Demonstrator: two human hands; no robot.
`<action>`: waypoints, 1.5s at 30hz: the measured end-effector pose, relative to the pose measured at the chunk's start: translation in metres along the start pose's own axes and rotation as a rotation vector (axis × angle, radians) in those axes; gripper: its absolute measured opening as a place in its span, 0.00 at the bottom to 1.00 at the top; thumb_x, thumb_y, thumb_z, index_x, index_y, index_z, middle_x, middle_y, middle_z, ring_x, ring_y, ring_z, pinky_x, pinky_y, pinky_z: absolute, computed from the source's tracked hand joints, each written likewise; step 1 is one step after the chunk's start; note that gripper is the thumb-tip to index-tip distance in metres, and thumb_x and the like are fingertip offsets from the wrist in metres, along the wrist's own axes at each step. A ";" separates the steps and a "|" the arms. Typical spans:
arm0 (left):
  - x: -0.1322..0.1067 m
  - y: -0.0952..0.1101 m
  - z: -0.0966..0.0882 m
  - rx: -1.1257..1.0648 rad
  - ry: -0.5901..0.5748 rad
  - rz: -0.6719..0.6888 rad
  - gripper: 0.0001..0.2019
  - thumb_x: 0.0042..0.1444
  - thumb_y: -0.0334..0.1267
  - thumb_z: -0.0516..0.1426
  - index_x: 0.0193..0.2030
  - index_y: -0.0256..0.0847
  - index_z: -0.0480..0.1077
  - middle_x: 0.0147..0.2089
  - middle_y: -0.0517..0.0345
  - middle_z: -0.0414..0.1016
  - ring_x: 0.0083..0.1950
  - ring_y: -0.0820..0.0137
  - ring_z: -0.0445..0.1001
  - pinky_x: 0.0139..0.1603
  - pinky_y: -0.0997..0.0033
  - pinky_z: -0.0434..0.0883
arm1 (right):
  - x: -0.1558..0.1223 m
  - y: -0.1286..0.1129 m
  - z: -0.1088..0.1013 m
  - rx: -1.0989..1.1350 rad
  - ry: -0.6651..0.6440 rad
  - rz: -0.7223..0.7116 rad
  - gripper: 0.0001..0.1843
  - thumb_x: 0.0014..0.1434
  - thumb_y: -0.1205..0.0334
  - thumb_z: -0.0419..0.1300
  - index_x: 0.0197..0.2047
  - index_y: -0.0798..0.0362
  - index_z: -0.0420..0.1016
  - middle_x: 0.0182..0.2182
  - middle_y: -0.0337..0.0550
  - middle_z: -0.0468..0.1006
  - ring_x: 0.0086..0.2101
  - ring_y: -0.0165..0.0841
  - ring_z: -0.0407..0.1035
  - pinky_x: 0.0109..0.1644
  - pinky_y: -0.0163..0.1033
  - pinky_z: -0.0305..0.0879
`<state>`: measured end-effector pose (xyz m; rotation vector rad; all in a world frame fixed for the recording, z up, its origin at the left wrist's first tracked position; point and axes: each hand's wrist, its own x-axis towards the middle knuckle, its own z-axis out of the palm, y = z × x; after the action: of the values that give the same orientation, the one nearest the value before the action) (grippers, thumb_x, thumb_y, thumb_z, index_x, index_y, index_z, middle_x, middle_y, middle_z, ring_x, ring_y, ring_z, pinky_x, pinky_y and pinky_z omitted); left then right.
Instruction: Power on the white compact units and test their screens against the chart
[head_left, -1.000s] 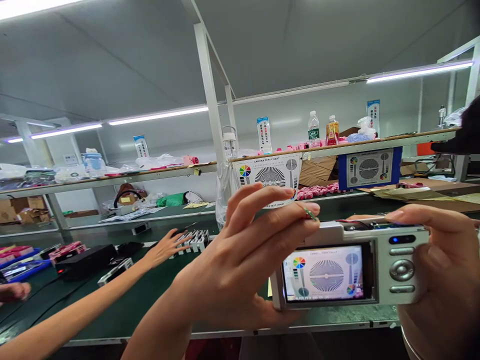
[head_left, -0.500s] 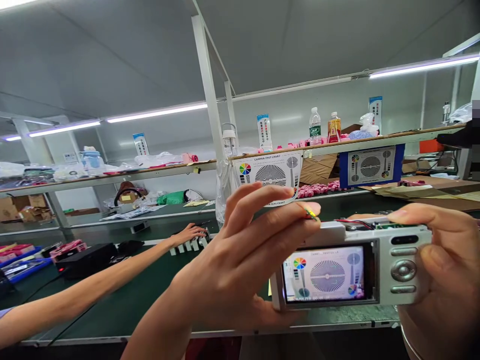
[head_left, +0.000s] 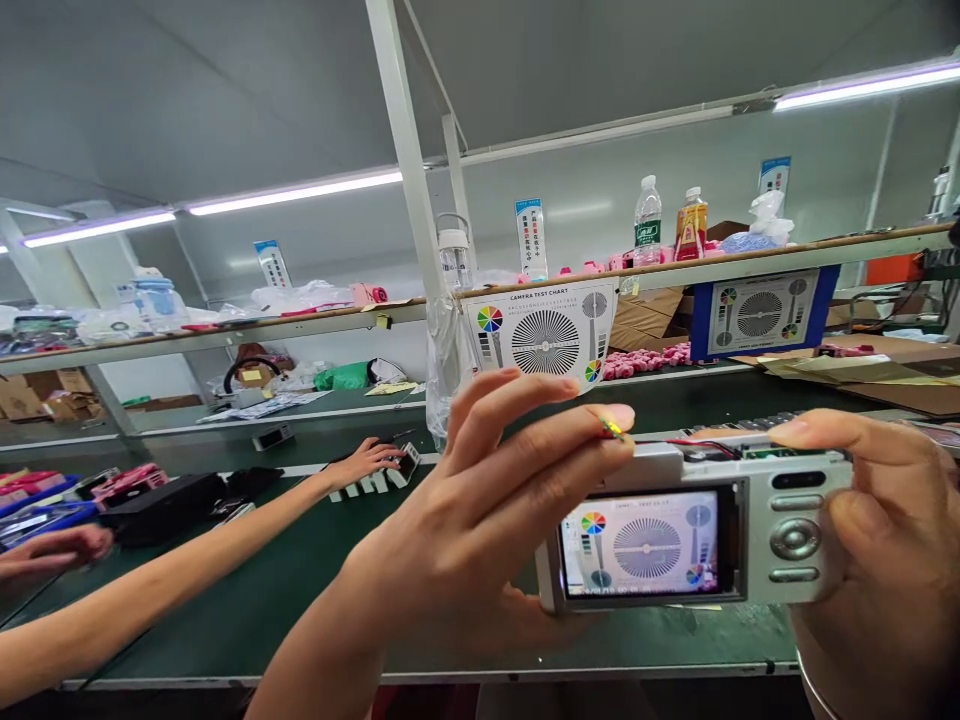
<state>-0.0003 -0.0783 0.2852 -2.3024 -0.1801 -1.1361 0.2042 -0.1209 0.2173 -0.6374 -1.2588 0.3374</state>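
Note:
Between my two hands is a silver-white digital camera [head_left: 795, 500] with its top uncovered, so wires and a green circuit board [head_left: 757, 453] show. My left hand [head_left: 465, 530] grips the camera's left side, thumb below and fingers above. A small part with yellow contacts [head_left: 613, 430] is pinched between its fingertips. My right hand [head_left: 892, 510] holds the right end, forefinger on top and thumb near the round button pad. On the lit screen [head_left: 645, 547] appears the camera test chart [head_left: 546, 340], which hangs from the shelf straight ahead.
A co-worker's arm [head_left: 225, 560] reaches over the green bench from the left, its hand at a row of white pieces [head_left: 375, 482]. Another hand [head_left: 56, 555] is at far left, near a black box [head_left: 165, 510]. Bottles [head_left: 648, 222] stand on the shelf [head_left: 525, 284]; a second chart [head_left: 761, 312] hangs right.
My view has shifted slightly. My hands still hold the camera up in nearly the same pose. At the far left, another person's hand has come into view.

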 end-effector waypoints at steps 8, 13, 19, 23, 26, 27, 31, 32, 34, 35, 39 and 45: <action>-0.023 -0.057 0.056 -0.130 -0.067 -0.009 0.29 0.52 0.34 0.59 0.61 0.33 0.59 0.59 0.43 0.71 0.64 0.60 0.62 0.67 0.55 0.60 | 0.037 0.064 0.004 0.239 -0.210 0.115 0.18 0.66 0.60 0.50 0.52 0.33 0.74 0.45 0.35 0.82 0.43 0.39 0.79 0.39 0.43 0.80; -0.060 -0.082 0.108 -0.293 -0.119 -0.165 0.33 0.47 0.33 0.59 0.62 0.34 0.57 0.59 0.42 0.69 0.63 0.57 0.62 0.66 0.52 0.61 | 0.040 0.134 0.003 0.327 -0.277 0.364 0.16 0.62 0.58 0.56 0.52 0.36 0.71 0.46 0.37 0.80 0.40 0.36 0.78 0.38 0.39 0.78; -0.123 -0.101 0.184 -0.472 -0.276 -0.454 0.37 0.45 0.35 0.60 0.63 0.41 0.54 0.62 0.44 0.65 0.66 0.53 0.61 0.67 0.44 0.59 | 0.037 0.223 0.002 0.236 -0.409 0.649 0.30 0.47 0.68 0.63 0.53 0.41 0.62 0.43 0.38 0.73 0.36 0.33 0.74 0.35 0.38 0.78; -0.168 -0.106 0.240 -0.509 -0.335 -0.564 0.39 0.42 0.34 0.60 0.63 0.39 0.54 0.62 0.40 0.65 0.65 0.51 0.63 0.65 0.44 0.62 | 0.030 0.279 0.000 0.209 -0.430 0.757 0.30 0.46 0.66 0.64 0.51 0.42 0.61 0.46 0.40 0.71 0.40 0.36 0.73 0.37 0.42 0.78; -0.199 -0.102 0.272 -0.531 -0.403 -0.644 0.39 0.38 0.31 0.60 0.62 0.38 0.56 0.61 0.40 0.66 0.63 0.50 0.65 0.63 0.45 0.64 | 0.014 0.311 -0.003 0.164 -0.441 0.861 0.28 0.47 0.69 0.63 0.51 0.44 0.61 0.42 0.39 0.71 0.39 0.35 0.72 0.36 0.42 0.77; -0.208 -0.099 0.279 -0.543 -0.425 -0.667 0.39 0.38 0.30 0.60 0.62 0.37 0.56 0.60 0.40 0.67 0.63 0.49 0.65 0.63 0.45 0.65 | 0.009 0.318 -0.004 0.150 -0.445 0.895 0.27 0.48 0.70 0.64 0.51 0.46 0.62 0.41 0.39 0.71 0.38 0.35 0.71 0.36 0.42 0.77; -0.226 -0.092 0.292 -0.600 -0.456 -0.734 0.37 0.38 0.31 0.59 0.60 0.35 0.58 0.60 0.39 0.66 0.64 0.48 0.63 0.66 0.43 0.59 | -0.003 0.333 -0.007 0.134 -0.445 0.978 0.26 0.52 0.72 0.63 0.53 0.52 0.62 0.45 0.43 0.69 0.41 0.35 0.70 0.37 0.41 0.74; -0.228 -0.092 0.293 -0.612 -0.454 -0.745 0.37 0.39 0.31 0.59 0.60 0.35 0.58 0.60 0.39 0.66 0.64 0.48 0.62 0.67 0.44 0.58 | -0.004 0.334 -0.008 0.140 -0.444 0.991 0.27 0.51 0.73 0.63 0.53 0.51 0.62 0.46 0.43 0.69 0.41 0.35 0.69 0.38 0.41 0.74; -0.230 -0.092 0.293 -0.629 -0.444 -0.762 0.37 0.39 0.31 0.59 0.60 0.36 0.58 0.61 0.40 0.65 0.65 0.49 0.61 0.67 0.43 0.57 | -0.002 0.335 -0.008 0.151 -0.443 1.016 0.29 0.47 0.73 0.64 0.52 0.48 0.61 0.46 0.40 0.68 0.41 0.34 0.68 0.38 0.39 0.75; -0.230 -0.092 0.294 -0.635 -0.438 -0.767 0.37 0.39 0.31 0.59 0.61 0.37 0.57 0.61 0.41 0.65 0.65 0.49 0.60 0.67 0.43 0.57 | -0.001 0.335 -0.008 0.158 -0.444 1.027 0.30 0.45 0.73 0.64 0.50 0.46 0.61 0.45 0.39 0.68 0.41 0.34 0.68 0.38 0.38 0.75; -0.233 -0.090 0.295 -0.658 -0.408 -0.767 0.38 0.40 0.31 0.59 0.62 0.40 0.56 0.63 0.43 0.65 0.65 0.49 0.60 0.67 0.43 0.58 | 0.000 0.335 -0.008 0.188 -0.433 1.046 0.30 0.42 0.72 0.64 0.48 0.44 0.60 0.44 0.37 0.68 0.40 0.33 0.69 0.35 0.36 0.75; -0.238 -0.089 0.299 -0.720 -0.347 -0.783 0.42 0.42 0.30 0.60 0.66 0.42 0.51 0.67 0.43 0.59 0.68 0.51 0.59 0.68 0.47 0.61 | -0.005 0.340 -0.010 0.265 -0.401 1.090 0.30 0.43 0.69 0.67 0.48 0.43 0.60 0.45 0.37 0.69 0.40 0.33 0.71 0.35 0.36 0.76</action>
<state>0.0248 0.1854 -0.0038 -3.2017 -1.0235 -1.2717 0.2476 0.1397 0.0029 -1.0162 -1.1009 1.5663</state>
